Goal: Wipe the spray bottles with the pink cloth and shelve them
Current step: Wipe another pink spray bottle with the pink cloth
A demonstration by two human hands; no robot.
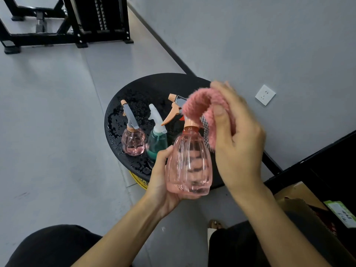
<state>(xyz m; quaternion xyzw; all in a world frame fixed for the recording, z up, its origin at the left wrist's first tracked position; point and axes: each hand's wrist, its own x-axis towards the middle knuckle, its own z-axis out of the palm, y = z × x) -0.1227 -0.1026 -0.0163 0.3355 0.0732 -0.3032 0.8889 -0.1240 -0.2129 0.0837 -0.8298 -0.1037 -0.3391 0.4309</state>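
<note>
Head view: three spray bottles, one pink cloth [200,105], two hands.

Left hand [161,182] gripped large pink bottle [189,162] round lower body, fingers curled behind it, bottle upright, lifted over near edge of round black tabletop [142,89].

Right hand [238,143] clutched cloth, fingers curled round it; cloth lay draped over that bottle's trigger head.

Small pink bottle [133,140] stood near tabletop's left edge. Teal bottle [157,143] stood just beside it, toward centre.

Water droplets covered tabletop.

One wall socket [265,95] was on wall.
</note>
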